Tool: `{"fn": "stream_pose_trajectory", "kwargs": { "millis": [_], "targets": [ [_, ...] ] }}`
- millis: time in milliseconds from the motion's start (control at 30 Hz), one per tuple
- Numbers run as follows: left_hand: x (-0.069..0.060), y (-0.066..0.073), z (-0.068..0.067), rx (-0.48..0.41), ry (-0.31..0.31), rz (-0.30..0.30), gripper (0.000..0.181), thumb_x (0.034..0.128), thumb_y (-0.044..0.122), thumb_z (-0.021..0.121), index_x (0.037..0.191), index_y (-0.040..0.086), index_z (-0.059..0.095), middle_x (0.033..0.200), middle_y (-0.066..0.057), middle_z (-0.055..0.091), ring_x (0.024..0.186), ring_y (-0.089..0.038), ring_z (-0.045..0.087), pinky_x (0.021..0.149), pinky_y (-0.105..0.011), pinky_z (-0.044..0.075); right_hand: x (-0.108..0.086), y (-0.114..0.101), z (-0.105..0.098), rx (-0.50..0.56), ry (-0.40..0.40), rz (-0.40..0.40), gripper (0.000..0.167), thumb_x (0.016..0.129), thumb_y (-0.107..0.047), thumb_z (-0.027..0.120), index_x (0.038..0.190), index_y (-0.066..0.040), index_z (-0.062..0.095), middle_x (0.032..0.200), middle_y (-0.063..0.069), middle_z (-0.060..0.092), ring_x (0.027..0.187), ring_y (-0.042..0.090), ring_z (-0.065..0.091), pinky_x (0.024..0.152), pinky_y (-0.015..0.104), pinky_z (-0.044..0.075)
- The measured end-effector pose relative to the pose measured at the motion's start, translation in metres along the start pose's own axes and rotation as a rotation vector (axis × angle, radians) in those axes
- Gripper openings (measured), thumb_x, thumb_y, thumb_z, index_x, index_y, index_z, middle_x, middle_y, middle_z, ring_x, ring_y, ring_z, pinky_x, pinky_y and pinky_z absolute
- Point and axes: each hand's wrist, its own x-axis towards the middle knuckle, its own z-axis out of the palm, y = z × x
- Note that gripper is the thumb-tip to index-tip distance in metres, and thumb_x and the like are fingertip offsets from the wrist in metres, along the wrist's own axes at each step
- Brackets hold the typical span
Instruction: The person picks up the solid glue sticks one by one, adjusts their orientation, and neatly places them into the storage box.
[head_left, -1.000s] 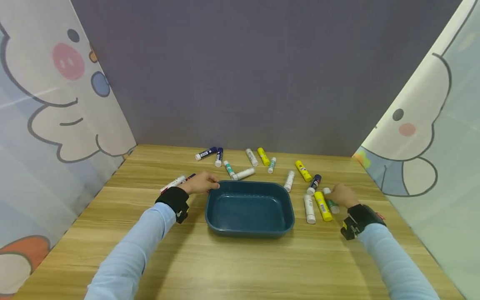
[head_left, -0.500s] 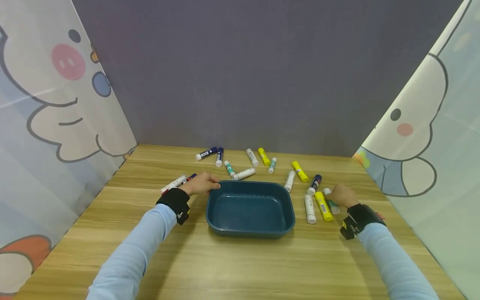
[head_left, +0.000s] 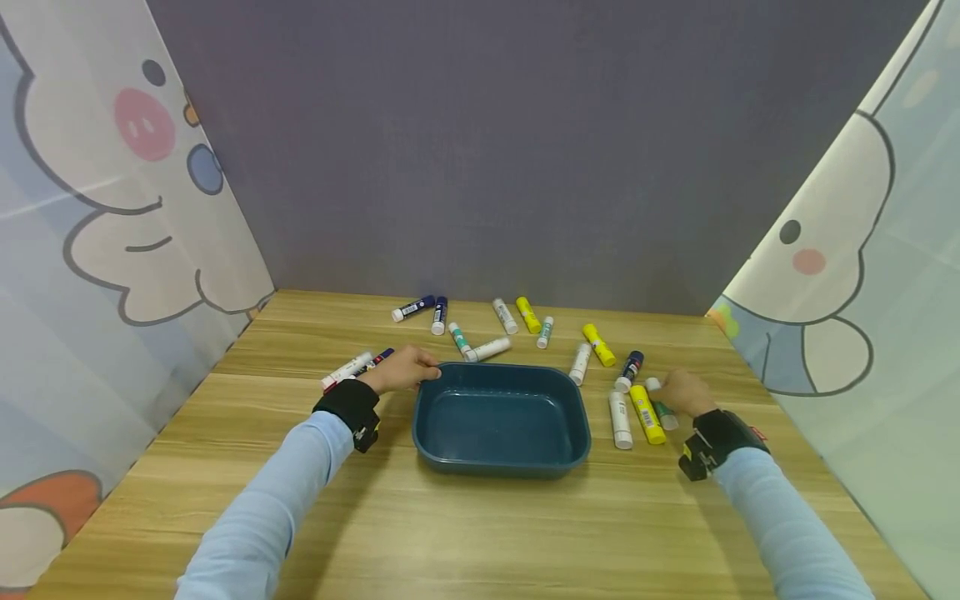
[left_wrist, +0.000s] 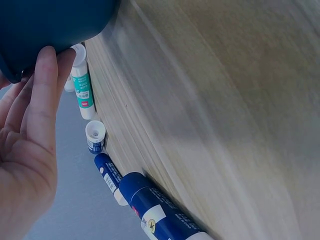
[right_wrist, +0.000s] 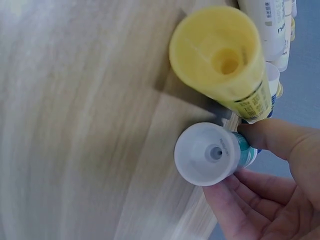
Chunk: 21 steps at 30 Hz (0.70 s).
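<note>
My left hand [head_left: 405,368] grips the far left corner of a dark blue-green plastic tray [head_left: 501,465]. In the left wrist view its fingers [left_wrist: 44,95] press the tray's outer wall; the thumb is mostly hidden. On the right, my right hand [head_left: 684,392] pinches a green-and-white glue stick [right_wrist: 209,154] between thumb and fingers while it lies at the table. Just left of that one lie a yellow glue stick [head_left: 647,414] and a white glue stick [head_left: 620,420]. A navy glue stick [head_left: 630,371] is slightly farther back.
Several more glue sticks lie behind the tray, among them a white one [head_left: 487,348], a yellow one [head_left: 599,344] and a navy one [head_left: 413,308]. Left of my left hand is a white glue stick [head_left: 347,369]. A grey panel [head_left: 495,150] closes the wooden table's back.
A yellow glue stick behind the tray's right side has rolled slightly left. Both hands have stayed almost in place, and the tray has hardly moved.
</note>
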Motion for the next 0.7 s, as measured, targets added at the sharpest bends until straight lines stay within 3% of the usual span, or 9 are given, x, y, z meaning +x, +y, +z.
{"fn": "stream_pose_trajectory", "kwargs": {
  "millis": [700],
  "targets": [
    [-0.004,0.004,0.001,-0.018,-0.001,-0.012,0.031,0.0923,0.013,0.052,0.116,-0.006,0.059,0.119,-0.022,0.058,0.087,-0.023,0.062,0.068,-0.031,0.053,0.0,0.006,-0.01,0.036,0.048,-0.033,0.041,0.082,-0.03,0.062,0.049,-0.015,0.042,0.049,-0.005,0.039,0.049,0.012,0.04,0.048,0.024,0.032]
  ]
}}
